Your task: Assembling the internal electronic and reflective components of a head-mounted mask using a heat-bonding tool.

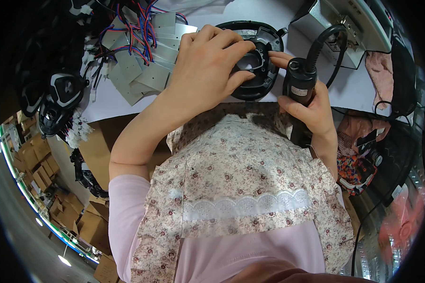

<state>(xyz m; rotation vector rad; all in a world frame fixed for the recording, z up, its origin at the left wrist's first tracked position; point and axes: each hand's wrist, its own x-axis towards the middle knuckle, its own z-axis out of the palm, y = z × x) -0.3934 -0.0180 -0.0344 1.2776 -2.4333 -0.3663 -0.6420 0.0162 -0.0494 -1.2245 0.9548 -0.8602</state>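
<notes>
A black oval plastic housing (pixel 268 84) with an inner ring lies near the table's front edge. My left hand (pixel 211 61) grips it from the left, fingers bent, with index finger and thumb on either side of the opening. My right hand (pixel 318 106) is wrapped round a black corded electric screwdriver (pixel 299 80), held upright beside the housing's right side. One or two right fingertips reach toward the housing's rim; whether they touch it I cannot tell. The driver's tip is hidden beneath its body.
Flat metal plates (pixel 148 78) with red and blue wires (pixel 148 33) pile up left of the housing. Black-and-silver molded parts (pixel 61 96) crowd the far left. From the driver, a thick cable (pixel 322 40) loops toward a white metal box (pixel 347 28). A pink cloth (pixel 380 75) lies at right.
</notes>
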